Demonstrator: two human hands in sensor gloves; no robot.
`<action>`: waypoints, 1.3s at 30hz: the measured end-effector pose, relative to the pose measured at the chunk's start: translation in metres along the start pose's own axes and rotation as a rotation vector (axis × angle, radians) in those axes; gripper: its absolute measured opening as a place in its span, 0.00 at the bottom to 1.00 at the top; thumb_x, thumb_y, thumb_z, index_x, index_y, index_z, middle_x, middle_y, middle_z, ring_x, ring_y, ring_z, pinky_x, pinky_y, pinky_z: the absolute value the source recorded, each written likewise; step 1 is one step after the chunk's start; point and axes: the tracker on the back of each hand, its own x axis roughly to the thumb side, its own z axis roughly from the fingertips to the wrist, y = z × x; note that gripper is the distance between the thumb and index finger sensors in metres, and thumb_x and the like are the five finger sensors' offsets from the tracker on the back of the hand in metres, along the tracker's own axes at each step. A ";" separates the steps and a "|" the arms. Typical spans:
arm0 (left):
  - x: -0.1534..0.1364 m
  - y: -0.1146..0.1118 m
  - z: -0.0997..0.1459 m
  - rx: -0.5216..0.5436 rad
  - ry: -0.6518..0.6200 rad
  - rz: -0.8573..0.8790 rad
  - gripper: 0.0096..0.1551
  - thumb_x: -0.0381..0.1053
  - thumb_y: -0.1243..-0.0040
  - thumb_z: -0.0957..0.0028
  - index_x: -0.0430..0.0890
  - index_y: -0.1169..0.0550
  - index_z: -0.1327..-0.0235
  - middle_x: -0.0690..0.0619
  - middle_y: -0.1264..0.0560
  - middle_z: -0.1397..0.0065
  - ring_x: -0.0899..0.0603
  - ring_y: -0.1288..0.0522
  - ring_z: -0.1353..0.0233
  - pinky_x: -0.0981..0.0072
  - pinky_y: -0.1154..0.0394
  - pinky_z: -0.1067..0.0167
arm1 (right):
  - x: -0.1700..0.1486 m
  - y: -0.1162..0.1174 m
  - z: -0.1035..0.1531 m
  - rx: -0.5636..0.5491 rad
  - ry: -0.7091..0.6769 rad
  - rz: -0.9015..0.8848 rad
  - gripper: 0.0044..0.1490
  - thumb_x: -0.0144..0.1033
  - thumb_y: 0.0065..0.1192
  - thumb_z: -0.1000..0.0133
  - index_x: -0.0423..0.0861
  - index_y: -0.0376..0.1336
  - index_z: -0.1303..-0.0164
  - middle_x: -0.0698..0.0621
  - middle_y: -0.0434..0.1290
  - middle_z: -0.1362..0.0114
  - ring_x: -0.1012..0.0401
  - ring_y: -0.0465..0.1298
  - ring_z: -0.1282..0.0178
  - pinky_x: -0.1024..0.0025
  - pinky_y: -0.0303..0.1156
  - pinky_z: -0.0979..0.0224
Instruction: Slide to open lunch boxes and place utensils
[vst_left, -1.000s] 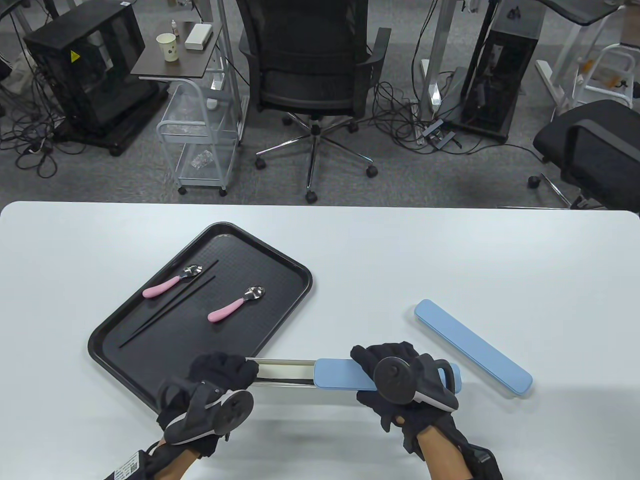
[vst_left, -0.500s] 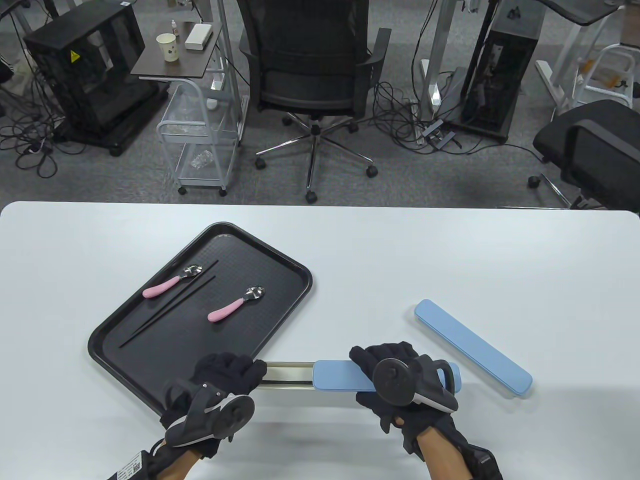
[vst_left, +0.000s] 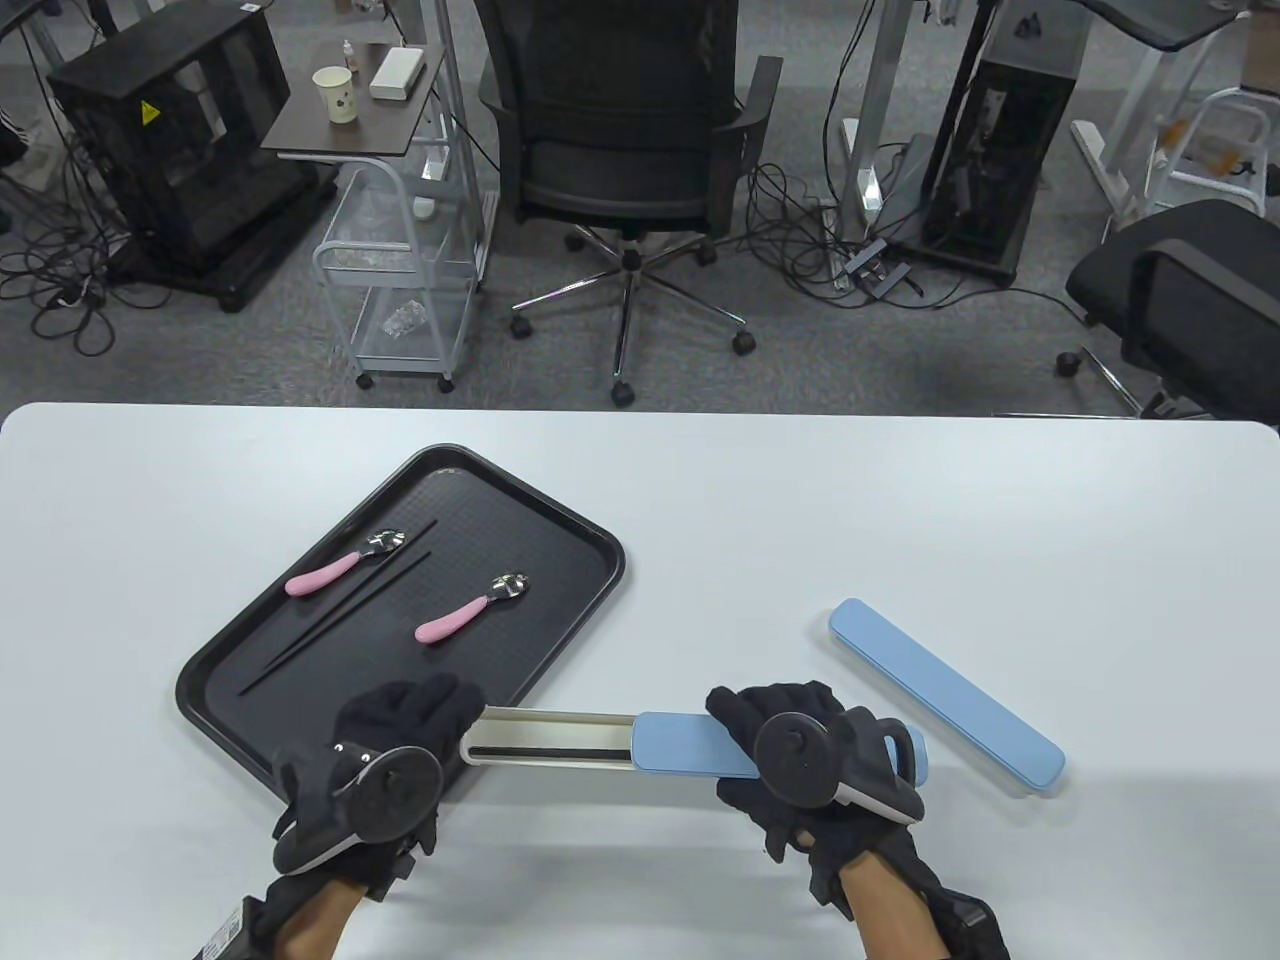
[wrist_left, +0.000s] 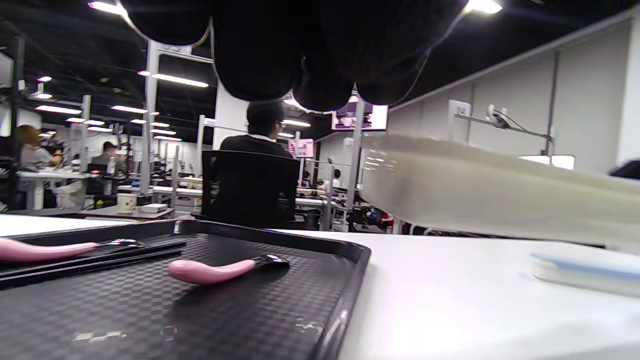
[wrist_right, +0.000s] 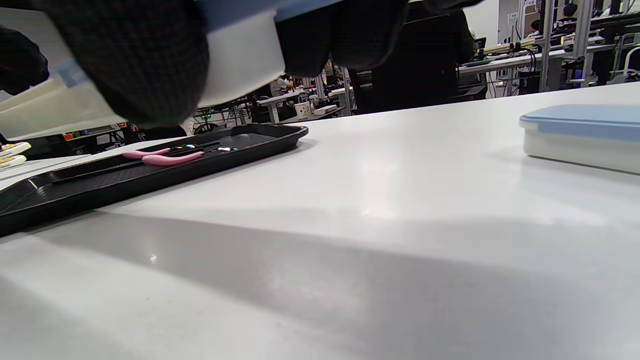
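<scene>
My right hand (vst_left: 790, 745) grips the blue lid end of a long lunch box and holds it just above the table; its fingers (wrist_right: 140, 65) wrap the box. The blue lid (vst_left: 685, 748) is slid right, baring the white inner tray (vst_left: 550, 738). My left hand (vst_left: 410, 715) hovers at the tray's left end. Its fingers (wrist_left: 260, 60) hang loosely curled above the white box (wrist_left: 475, 185) without touching it. Two pink-handled spoons (vst_left: 335, 572) (vst_left: 470, 612) and black chopsticks (vst_left: 340, 615) lie on the black serving tray (vst_left: 560, 640).
A second, closed blue lunch box (vst_left: 945, 695) lies at an angle on the table to the right. The white table (vst_left: 800, 520) stretches behind the hands. Office chairs and a small cart stand beyond its far edge.
My left hand has slid left off the box's end and over the serving tray's corner. More of the white inner tray now shows. My right hand has barely moved.
</scene>
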 end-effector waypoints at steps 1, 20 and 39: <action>-0.004 0.001 0.000 -0.005 0.016 0.009 0.28 0.48 0.41 0.52 0.58 0.27 0.36 0.54 0.29 0.27 0.41 0.29 0.33 0.43 0.38 0.34 | 0.000 0.000 0.000 -0.001 0.000 0.000 0.51 0.51 0.73 0.50 0.56 0.49 0.21 0.46 0.57 0.20 0.44 0.58 0.19 0.35 0.46 0.19; -0.052 -0.009 -0.072 -0.192 0.475 -0.024 0.37 0.59 0.36 0.54 0.56 0.31 0.29 0.53 0.33 0.21 0.39 0.33 0.31 0.45 0.40 0.37 | -0.004 -0.002 0.000 -0.009 0.007 0.016 0.51 0.51 0.73 0.50 0.56 0.49 0.20 0.46 0.57 0.20 0.44 0.58 0.19 0.35 0.46 0.19; -0.078 -0.093 -0.128 -0.534 0.674 -0.081 0.46 0.68 0.35 0.59 0.56 0.34 0.26 0.50 0.32 0.23 0.39 0.32 0.32 0.45 0.40 0.38 | -0.010 -0.006 0.002 -0.016 0.018 0.003 0.51 0.51 0.73 0.50 0.56 0.49 0.20 0.46 0.57 0.20 0.43 0.58 0.19 0.35 0.46 0.19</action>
